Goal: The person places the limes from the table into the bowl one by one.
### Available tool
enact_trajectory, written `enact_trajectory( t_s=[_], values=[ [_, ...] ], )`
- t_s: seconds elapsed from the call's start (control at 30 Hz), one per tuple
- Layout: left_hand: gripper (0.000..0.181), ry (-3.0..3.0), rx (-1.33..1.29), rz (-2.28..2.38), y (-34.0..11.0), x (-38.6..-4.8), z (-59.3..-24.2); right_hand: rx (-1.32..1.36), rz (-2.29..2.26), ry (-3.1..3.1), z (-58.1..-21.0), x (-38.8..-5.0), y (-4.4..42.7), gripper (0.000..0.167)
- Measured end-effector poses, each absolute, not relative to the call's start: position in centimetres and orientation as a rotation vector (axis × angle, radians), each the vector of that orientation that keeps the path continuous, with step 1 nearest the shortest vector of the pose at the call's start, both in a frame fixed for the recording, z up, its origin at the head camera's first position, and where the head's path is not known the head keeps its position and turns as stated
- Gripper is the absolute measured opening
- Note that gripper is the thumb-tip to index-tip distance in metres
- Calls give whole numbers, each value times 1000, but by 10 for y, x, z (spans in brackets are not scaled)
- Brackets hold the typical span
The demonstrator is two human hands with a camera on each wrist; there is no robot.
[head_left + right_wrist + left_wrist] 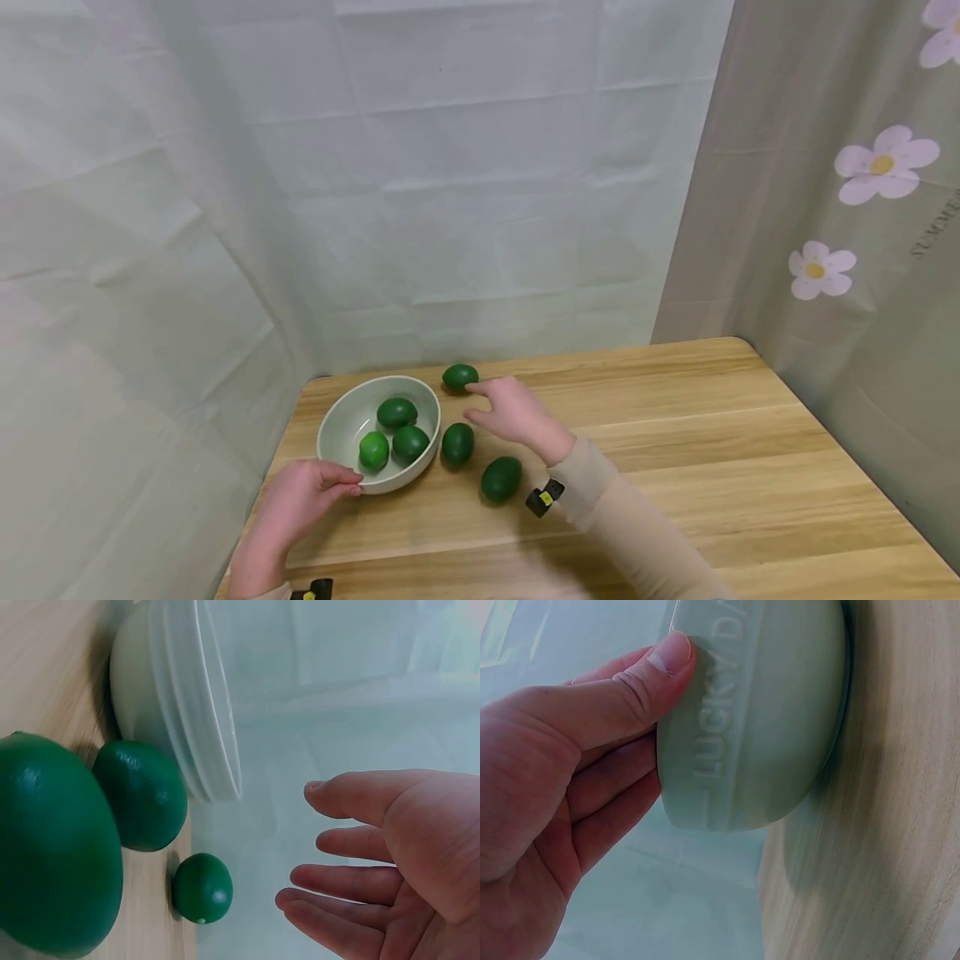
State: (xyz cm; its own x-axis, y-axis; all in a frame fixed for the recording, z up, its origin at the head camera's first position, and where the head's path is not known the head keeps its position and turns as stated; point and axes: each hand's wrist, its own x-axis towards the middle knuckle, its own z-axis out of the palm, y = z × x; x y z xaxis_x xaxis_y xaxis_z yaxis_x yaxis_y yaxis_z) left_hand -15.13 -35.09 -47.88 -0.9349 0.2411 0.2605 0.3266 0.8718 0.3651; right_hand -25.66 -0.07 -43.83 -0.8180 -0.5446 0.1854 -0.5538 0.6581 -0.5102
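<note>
I see my left hand [306,494] pinching a bowl [342,432], three green fruits [397,412] inside, right hand [513,410], fingers [349,883] wide, near another fruit [459,377]

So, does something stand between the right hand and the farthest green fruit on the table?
Nothing visible does. The right hand is close to the farthest green fruit, and the right wrist view shows only open air between them. The two other loose fruits lie nearer the head camera.
</note>
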Motion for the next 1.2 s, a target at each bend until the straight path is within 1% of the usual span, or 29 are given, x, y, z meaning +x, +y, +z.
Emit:
enact_trajectory(
  t_s=[0.23,1.2],
  values=[
    [12,-2827,-440,-605,-350,-151,-480,979,897,-2804,-444,-257,12,40],
    [14,-2820,-433,-592,-349,-150,-477,863,951,-2870,-464,-252,45,42]
  ],
)
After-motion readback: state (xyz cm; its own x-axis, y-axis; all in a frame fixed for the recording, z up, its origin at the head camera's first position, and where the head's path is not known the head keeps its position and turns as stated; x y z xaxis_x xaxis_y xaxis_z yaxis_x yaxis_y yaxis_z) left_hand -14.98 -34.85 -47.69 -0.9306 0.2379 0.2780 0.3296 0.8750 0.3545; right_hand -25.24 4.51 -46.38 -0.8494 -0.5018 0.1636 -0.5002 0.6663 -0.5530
